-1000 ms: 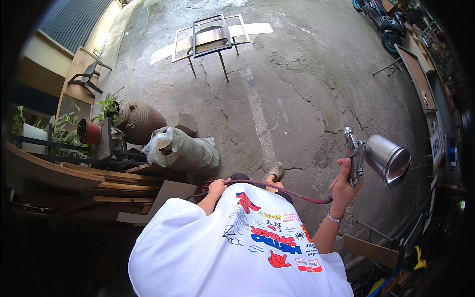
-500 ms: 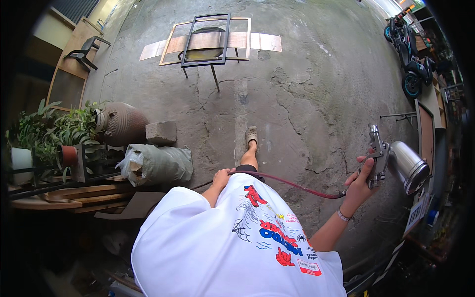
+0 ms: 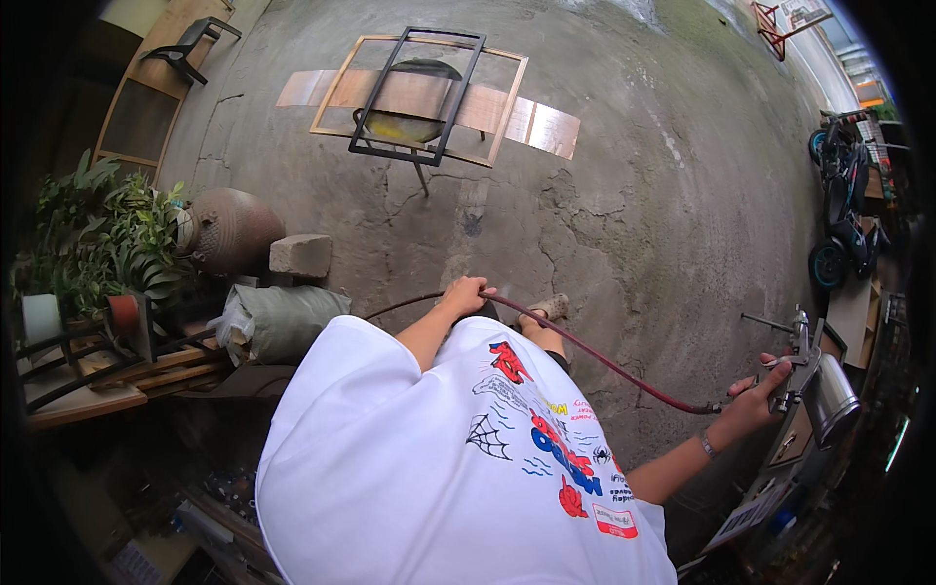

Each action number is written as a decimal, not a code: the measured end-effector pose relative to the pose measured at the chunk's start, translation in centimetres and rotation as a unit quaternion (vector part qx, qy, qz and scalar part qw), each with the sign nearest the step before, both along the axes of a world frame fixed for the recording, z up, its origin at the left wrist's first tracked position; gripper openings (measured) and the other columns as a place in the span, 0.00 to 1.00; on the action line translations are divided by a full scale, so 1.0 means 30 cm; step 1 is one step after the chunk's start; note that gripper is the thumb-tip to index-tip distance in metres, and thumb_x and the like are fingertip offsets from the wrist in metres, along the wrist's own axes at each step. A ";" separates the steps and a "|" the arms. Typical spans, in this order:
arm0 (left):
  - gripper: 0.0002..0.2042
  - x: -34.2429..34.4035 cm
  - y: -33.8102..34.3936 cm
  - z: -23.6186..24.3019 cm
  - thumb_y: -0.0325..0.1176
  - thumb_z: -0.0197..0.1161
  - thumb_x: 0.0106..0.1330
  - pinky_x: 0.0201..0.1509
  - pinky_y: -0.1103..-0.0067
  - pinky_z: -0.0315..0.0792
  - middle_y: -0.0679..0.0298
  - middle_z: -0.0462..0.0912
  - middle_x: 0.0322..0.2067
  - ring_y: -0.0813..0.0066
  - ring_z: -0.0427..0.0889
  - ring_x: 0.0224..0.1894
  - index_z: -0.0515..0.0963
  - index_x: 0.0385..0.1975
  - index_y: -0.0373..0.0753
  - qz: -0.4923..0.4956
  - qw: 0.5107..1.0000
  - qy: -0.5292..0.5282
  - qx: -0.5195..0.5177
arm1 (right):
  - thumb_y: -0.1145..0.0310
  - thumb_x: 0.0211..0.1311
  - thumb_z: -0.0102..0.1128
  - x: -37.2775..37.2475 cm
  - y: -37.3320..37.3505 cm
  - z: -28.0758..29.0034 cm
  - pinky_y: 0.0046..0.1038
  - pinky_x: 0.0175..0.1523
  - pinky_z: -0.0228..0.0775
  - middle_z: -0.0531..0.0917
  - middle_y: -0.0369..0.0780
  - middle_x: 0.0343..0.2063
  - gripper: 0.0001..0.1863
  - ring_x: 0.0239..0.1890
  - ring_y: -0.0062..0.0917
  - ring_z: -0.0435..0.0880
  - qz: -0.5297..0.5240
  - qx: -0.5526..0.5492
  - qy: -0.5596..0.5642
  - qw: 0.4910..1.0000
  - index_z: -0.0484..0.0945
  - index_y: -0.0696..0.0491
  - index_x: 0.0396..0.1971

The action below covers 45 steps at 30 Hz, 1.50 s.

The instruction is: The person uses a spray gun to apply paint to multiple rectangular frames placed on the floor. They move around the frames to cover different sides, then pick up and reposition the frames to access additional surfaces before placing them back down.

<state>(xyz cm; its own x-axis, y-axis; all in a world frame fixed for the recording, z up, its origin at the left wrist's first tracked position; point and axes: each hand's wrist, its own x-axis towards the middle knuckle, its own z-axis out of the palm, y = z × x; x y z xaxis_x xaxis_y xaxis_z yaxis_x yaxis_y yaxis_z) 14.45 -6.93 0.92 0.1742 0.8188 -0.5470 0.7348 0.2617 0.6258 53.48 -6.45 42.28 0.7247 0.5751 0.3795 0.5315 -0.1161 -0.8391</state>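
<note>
Spray gun [image 3: 803, 359] and silver cup [image 3: 837, 395] sit toward the lower right of the frame, our right hand [image 3: 756, 402] gripping the gun out to the side, the cup slanting toward the lower right corner. Our left hand [image 3: 466, 292], near the middle, is closed around a dark red hose [image 3: 600, 358] that runs past our clog-shod foot [image 3: 554, 307] to the right hand; its joint with the gun we cannot make out. To carry these well, we judge, we should level the cup, leave the trigger unpressed, and pay out slack through the left fingers so the hose snags neither the foot nor the pale green sack [image 3: 288, 322] at left. Just beyond the sack sit a concrete block [image 3: 300, 255] and a brown clay jar [image 3: 234, 231]. Across the cracked floor [image 3: 682, 244], which calls for careful footing, a dark frame [image 3: 395, 154], a light wooden frame [image 3: 512, 105] and a board [image 3: 414, 96] overlap above a round-topped stand [image 3: 405, 130] at upper middle.
</note>
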 end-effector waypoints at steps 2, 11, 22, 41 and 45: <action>0.13 0.041 0.052 -0.048 0.47 0.64 0.67 0.46 0.55 0.76 0.48 0.86 0.36 0.43 0.84 0.45 0.82 0.35 0.43 0.008 1.000 0.029 0.002 | 0.54 0.75 0.58 0.095 0.159 -0.006 0.16 0.11 0.54 0.84 0.39 0.34 0.23 0.09 0.11 0.67 0.017 -0.004 -0.007 1.000 0.79 0.61 0.54; 0.10 0.269 0.355 -0.100 0.41 0.60 0.71 0.49 0.54 0.75 0.47 0.86 0.39 0.42 0.83 0.48 0.81 0.36 0.42 0.178 0.972 0.151 -0.037 | 0.50 0.75 0.58 0.603 0.991 0.006 0.17 0.12 0.55 0.85 0.37 0.34 0.23 0.09 0.14 0.67 0.062 -0.014 -0.075 0.995 0.81 0.58 0.43; 0.15 0.647 0.692 -0.057 0.48 0.62 0.70 0.49 0.56 0.75 0.49 0.86 0.37 0.43 0.83 0.46 0.82 0.34 0.41 0.364 0.907 0.197 -0.076 | 0.48 0.74 0.58 0.823 2.089 -0.010 0.18 0.11 0.54 0.85 0.36 0.33 0.24 0.08 0.13 0.66 0.309 -0.020 -0.042 0.950 0.81 0.57 0.49; 0.27 1.366 1.945 -0.201 0.57 0.51 0.75 0.51 0.55 0.73 0.46 0.86 0.33 0.41 0.83 0.42 0.86 0.30 0.39 0.629 0.751 0.136 -0.148 | 0.53 0.77 0.55 0.086 3.944 -0.269 0.21 0.13 0.51 0.87 0.35 0.33 0.22 0.08 0.12 0.67 0.593 -0.049 -0.123 0.794 0.83 0.57 0.51; 0.29 1.517 2.136 -0.249 0.59 0.48 0.76 0.51 0.55 0.73 0.45 0.86 0.33 0.39 0.82 0.43 0.86 0.31 0.38 0.723 0.652 0.079 -0.214 | 0.51 0.76 0.57 -0.272 4.270 -0.503 0.22 0.13 0.52 0.86 0.34 0.27 0.22 0.08 0.13 0.68 0.650 -0.074 -0.150 0.742 0.85 0.58 0.43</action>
<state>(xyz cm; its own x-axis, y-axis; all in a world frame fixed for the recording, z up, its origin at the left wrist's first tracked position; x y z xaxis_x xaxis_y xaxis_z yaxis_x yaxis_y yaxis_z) 59.96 57.14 -6.56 -0.6966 -0.1698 -0.6971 -0.4282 0.8780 0.2140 45.32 121.64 27.18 -0.5821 0.7651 0.2753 0.4354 0.5793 -0.6891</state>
